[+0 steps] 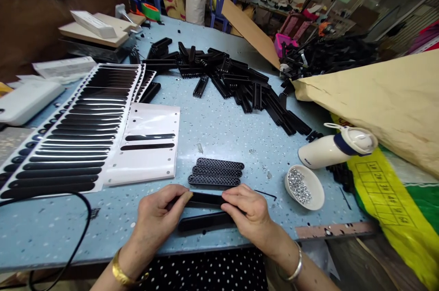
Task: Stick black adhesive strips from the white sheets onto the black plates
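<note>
Black plastic, a long narrow strip (205, 200), was pinched at its ends between the left hand (157, 213) and the right hand (247, 212), each closed on it above the speckled blue table (222, 131). A second black strip (206, 222) lay just below the hands, touching the right one. Three black perforated grille strips (216, 173) lay side by side just beyond the fingers. Right of the right hand stood a small white bowl of silver screws (303, 186); beyond the left hand, a white sheet carrying black adhesive strips (146, 144).
</note>
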Tool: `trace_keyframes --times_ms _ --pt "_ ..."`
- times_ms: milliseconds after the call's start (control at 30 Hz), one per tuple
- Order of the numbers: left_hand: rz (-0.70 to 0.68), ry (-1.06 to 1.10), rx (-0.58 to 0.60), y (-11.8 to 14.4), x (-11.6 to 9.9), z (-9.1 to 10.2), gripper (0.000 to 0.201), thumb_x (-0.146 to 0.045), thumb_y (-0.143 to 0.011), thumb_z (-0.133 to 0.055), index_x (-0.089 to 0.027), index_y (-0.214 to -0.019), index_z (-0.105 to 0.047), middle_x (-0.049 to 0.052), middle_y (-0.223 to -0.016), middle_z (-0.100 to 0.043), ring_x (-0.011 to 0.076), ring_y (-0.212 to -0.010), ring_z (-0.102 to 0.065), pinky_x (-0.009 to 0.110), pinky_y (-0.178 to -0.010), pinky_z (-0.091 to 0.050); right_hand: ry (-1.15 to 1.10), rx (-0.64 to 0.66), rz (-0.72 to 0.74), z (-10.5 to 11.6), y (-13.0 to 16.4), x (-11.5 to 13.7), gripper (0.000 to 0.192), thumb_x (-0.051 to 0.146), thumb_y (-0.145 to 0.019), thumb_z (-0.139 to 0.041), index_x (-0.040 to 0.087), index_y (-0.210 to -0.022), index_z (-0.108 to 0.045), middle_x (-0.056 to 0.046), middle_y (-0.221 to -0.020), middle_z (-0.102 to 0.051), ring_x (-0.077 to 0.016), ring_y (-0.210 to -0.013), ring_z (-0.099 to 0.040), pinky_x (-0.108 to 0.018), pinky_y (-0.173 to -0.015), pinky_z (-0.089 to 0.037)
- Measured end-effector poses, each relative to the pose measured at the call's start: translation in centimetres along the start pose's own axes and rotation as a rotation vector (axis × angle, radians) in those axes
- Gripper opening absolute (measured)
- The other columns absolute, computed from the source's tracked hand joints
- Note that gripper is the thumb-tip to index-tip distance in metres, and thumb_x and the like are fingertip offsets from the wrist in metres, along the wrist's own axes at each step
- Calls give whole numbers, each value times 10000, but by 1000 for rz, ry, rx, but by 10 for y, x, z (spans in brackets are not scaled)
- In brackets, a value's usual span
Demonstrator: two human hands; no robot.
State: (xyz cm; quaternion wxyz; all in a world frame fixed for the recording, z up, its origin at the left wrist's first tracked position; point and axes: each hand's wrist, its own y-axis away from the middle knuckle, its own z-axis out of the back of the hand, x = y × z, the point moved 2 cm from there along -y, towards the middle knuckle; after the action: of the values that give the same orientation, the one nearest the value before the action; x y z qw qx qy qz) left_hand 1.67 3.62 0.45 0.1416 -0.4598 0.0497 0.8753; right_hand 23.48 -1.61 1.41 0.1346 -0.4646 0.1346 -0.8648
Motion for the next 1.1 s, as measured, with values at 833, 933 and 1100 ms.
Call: trace_keyframes --times_ms 833,933,1100 --pt "-68 -100 -50 -3 -1 5 290 -449 -810 -611 -200 -881 -741 10 -672 -745 172 -542 -682 240 -510 -559 -63 -128 -320 8 14 -13 204 223 -735 -643 121 -899 -708 -61 -746 -648 -127 -540 -583 -228 -434 -478" --pt "-135 -94 -36 -1 0 4 331 -422 -765 -676 -196 -999 -736 38 -773 -767 185 -604 -702 268 -555 -592 -86 -96 -339 8 12 -17 210 228 -717 -659 122 -891 -710 -48 -723 -633 -114 -516 -550 -218 -420 -458" --pt "-264 -99 34 -3 7 3 215 -328 -805 -644 -237 -966 -753 50 -914 -772 204 -797 -739 282 -707 -612 -117 -69 -428 4 11 -24 201 252 -694 -697 131 -851 -728 -24 -679 -610 -97 -490 -500 -213 -416 -429"
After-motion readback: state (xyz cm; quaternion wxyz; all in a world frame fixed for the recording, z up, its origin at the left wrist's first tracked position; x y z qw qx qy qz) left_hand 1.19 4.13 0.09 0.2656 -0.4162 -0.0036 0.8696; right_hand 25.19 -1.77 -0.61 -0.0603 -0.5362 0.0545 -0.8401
